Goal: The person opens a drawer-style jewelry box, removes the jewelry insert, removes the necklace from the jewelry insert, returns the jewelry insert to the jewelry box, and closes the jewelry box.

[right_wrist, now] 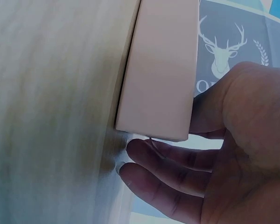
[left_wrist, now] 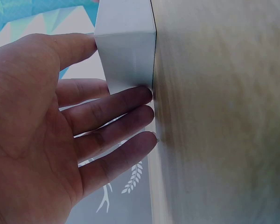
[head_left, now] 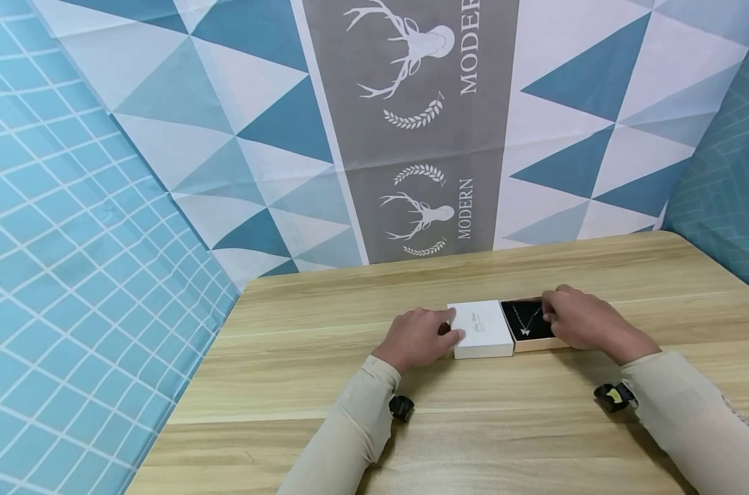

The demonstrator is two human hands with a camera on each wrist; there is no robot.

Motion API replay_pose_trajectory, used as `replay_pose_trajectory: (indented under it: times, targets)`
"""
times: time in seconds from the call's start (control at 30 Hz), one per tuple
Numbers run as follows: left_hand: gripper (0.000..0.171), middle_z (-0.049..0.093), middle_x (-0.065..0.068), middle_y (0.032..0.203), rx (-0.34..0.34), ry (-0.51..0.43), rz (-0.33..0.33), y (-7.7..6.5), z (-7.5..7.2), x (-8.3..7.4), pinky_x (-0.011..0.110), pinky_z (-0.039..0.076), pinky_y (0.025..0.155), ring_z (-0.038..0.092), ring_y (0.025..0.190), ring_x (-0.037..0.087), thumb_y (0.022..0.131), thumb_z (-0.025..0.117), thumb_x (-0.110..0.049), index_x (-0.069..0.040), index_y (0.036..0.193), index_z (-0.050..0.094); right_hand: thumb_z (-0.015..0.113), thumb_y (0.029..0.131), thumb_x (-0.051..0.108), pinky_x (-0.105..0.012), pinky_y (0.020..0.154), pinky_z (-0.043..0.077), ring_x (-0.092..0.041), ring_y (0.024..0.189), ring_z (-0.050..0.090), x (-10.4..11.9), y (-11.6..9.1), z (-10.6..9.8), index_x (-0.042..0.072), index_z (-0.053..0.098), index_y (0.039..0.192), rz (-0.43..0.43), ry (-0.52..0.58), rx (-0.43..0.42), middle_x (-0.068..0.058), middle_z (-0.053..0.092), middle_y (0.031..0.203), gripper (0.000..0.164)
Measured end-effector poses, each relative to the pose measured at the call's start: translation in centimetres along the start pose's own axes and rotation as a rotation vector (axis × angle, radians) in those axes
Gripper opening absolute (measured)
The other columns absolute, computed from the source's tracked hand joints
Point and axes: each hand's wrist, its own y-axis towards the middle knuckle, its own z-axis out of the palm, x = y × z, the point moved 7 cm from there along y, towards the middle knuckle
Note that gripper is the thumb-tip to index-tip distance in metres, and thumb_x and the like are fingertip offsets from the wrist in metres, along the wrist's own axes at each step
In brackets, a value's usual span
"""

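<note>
A white jewellery box sleeve (head_left: 482,328) with small script on top lies on the table, and its pinkish drawer (head_left: 538,346) extends to the right. On the drawer's black insert is a thin chain necklace (head_left: 525,320) with a small pendant resembling a butterfly. My left hand (head_left: 419,337) holds the sleeve's left end, thumb and index finger at its top edge, other fingers by the end face (left_wrist: 128,60). At the drawer's right end, my right hand (head_left: 581,320) grips the end wall, covering part of the insert. A thin pull tab (right_wrist: 156,148) shows beside its fingers.
The wooden table (head_left: 275,357) reaches back to a patterned wall covering (head_left: 411,137) with deer prints. Blue gridded fabric (head_left: 71,240) hangs along the left side. Each wrist carries a small black camera, such as the right one (head_left: 612,397).
</note>
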Motion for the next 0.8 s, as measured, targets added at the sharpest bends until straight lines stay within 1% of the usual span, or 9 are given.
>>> replay_pose_trajectory:
  times: [0.13,0.23,0.33,0.37,0.47,0.57,0.63,0.8]
  targets:
    - [0.026,0.051,-0.004,0.066,-0.004,-0.003,0.007,-0.06,-0.02,0.03,0.031,0.042,0.058,0.053,0.066,0.011,0.101,0.056,-0.045,-0.021,0.108,0.064,0.057,0.094,0.001,-0.042,0.062,0.046,-0.023,0.073,0.051,-0.08,0.0,0.0,0.001,0.061,0.094,0.016,-0.003,0.0,-0.012,0.057,0.09,0.004]
    - [0.029,0.055,-0.004,0.069,-0.003,0.002,0.008,-0.09,-0.01,0.04,0.032,0.044,0.059,0.054,0.068,0.011,0.101,0.055,-0.045,-0.021,0.113,0.066,0.058,0.093,0.0,-0.043,0.062,0.047,-0.023,0.073,0.052,-0.13,0.02,-0.01,-0.001,0.061,0.097,0.033,-0.004,0.001,-0.012,0.057,0.09,0.005]
    - [0.035,0.061,-0.004,0.078,-0.002,0.008,0.005,-0.1,0.0,0.06,0.033,0.047,0.062,0.056,0.071,0.01,0.101,0.056,-0.045,-0.021,0.124,0.066,0.058,0.094,0.0,-0.043,0.062,0.047,-0.023,0.073,0.052,-0.18,0.06,-0.01,-0.002,0.061,0.099,0.048,-0.003,0.005,-0.013,0.057,0.091,0.007]
    - [0.035,0.062,-0.004,0.078,-0.001,0.008,0.004,-0.08,0.01,0.06,0.033,0.047,0.063,0.056,0.072,0.01,0.101,0.055,-0.045,-0.021,0.125,0.066,0.057,0.094,0.001,-0.043,0.062,0.048,-0.023,0.073,0.052,-0.2,0.06,-0.02,-0.002,0.061,0.1,0.05,-0.001,0.006,-0.014,0.057,0.091,0.007]
    - [0.029,0.059,-0.004,0.073,-0.003,0.005,0.007,-0.01,0.02,0.02,0.032,0.045,0.06,0.055,0.069,0.011,0.101,0.056,-0.045,-0.021,0.115,0.066,0.057,0.095,0.001,-0.043,0.063,0.048,-0.024,0.073,0.052,-0.28,0.05,-0.07,-0.003,0.061,0.101,0.056,0.002,0.009,-0.015,0.056,0.093,0.008]
    - [0.024,0.05,-0.003,0.064,-0.002,0.001,0.009,0.06,0.04,0.01,0.031,0.042,0.056,0.053,0.066,0.012,0.101,0.056,-0.044,-0.021,0.104,0.062,0.057,0.095,0.001,-0.044,0.063,0.048,-0.024,0.074,0.053,-0.32,0.06,-0.12,-0.003,0.061,0.101,0.053,0.0,0.01,-0.016,0.057,0.094,0.009]
    - [0.024,0.047,-0.004,0.063,-0.001,0.001,0.008,0.07,0.06,0.02,0.03,0.041,0.056,0.052,0.065,0.012,0.101,0.056,-0.044,-0.022,0.103,0.062,0.057,0.095,0.002,-0.044,0.063,0.048,-0.024,0.074,0.053,-0.34,0.09,-0.12,-0.004,0.061,0.101,0.051,0.0,0.01,-0.016,0.057,0.094,0.009]
    - [0.023,0.047,-0.005,0.064,0.003,0.001,0.008,0.03,0.07,0.04,0.03,0.04,0.055,0.051,0.065,0.012,0.101,0.056,-0.044,-0.021,0.101,0.061,0.056,0.096,0.002,-0.042,0.063,0.047,-0.023,0.074,0.052,-0.35,0.17,-0.13,-0.004,0.059,0.101,0.045,0.006,0.004,-0.015,0.056,0.092,0.009]
